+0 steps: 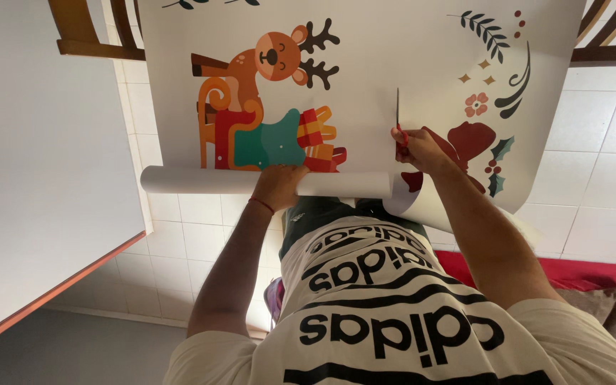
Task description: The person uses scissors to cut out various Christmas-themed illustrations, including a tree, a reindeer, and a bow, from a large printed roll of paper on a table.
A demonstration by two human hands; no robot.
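Both hands work on one big sheet of printed paper (365, 64), but first the hands themselves. Left hand (279, 184) is closed around the rolled near edge of the paper (201, 180), with the fingers curled over the white tube. Right hand (418, 150) is clenched on the red handles of a pair of scissors (398, 117), and the thin blade stands up against the sheet, pointing to the far side.

From largest to smallest: the paper sheet fills the far middle of the view and hangs over the person's lap, with its near edge curled into a roll on the left and bending loose on the right. White floor tiles (600, 157) lie under it. At the left stands a white counter (37, 142) with a reddish-brown edge. Near the right side is a red cushion (579, 271). Wooden chair parts (80, 36) show at the far left and far right corners. On the sheet, a cartoon reindeer (272, 64) sits on an orange sleigh, just beyond the left hand. A dark red bow with holly leaves (475, 142) is printed just right of the right hand. A thin red string (259, 205) circles the left wrist.
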